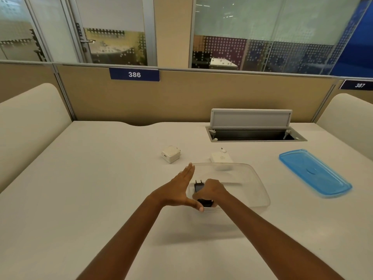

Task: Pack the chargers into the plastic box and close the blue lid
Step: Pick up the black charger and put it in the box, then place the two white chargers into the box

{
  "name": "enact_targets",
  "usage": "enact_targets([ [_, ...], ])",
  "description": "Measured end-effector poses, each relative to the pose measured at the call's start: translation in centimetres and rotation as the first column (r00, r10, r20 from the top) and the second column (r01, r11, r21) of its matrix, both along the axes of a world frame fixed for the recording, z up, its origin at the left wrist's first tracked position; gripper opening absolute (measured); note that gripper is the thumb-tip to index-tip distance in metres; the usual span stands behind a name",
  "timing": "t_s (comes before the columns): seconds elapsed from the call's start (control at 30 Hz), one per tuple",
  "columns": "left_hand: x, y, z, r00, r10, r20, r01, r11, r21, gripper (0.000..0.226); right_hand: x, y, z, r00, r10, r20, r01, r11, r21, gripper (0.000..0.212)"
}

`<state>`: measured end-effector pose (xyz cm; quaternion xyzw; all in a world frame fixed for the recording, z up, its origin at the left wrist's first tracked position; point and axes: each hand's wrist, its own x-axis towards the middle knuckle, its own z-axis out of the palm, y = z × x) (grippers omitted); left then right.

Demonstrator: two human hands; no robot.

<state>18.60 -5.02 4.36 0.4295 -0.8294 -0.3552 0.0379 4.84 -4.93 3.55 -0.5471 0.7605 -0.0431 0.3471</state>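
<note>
A clear plastic box [252, 178] stands on the white desk in front of me. My right hand [212, 190] is inside its left end, fingers closed around a black charger [198, 186] whose two pins point away from me. My left hand [179, 190] lies flat against the box's left wall, fingers straight, thumb along the near edge. A white cube charger [170, 154] sits beyond the box to the left. Another white charger [221, 157] rests just behind the box's far wall. The blue lid [314, 172] lies flat to the right, apart from the box.
An open cable hatch [254, 134] with a raised grey flap is set into the desk at the back right. A beige partition [181, 98] closes off the far edge. Padded side panels [30, 122] stand at left and right.
</note>
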Motion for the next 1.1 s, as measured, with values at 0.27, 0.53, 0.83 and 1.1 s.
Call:
enact_targets([
  [0.27,0.0,0.0,-0.4,0.999,0.006,-0.046,-0.005,1.0,0.014,0.16,0.3,0.0,-0.3,1.0,0.014,-0.017,-0.014,1.0,0.011,0.035],
  [0.53,0.2,-0.2,-1.0,0.992,0.08,-0.097,-0.08,0.997,-0.002,0.148,-1.2,-0.2,1.3,0.999,0.039,0.013,-0.038,0.999,-0.026,0.042],
  [0.83,-0.3,-1.9,-2.3,0.846,0.419,-0.329,-0.406,0.907,0.112,0.049,-6.3,-6.2,5.1,0.982,-0.052,-0.181,-0.044,0.871,-0.489,0.031],
  [1.1,-1.4,-2.3,-3.4,0.82,0.422,-0.386,-0.439,0.897,0.048,0.043,-8.9,-11.4,1.7,0.957,0.032,-0.289,-0.079,0.985,-0.152,0.069],
])
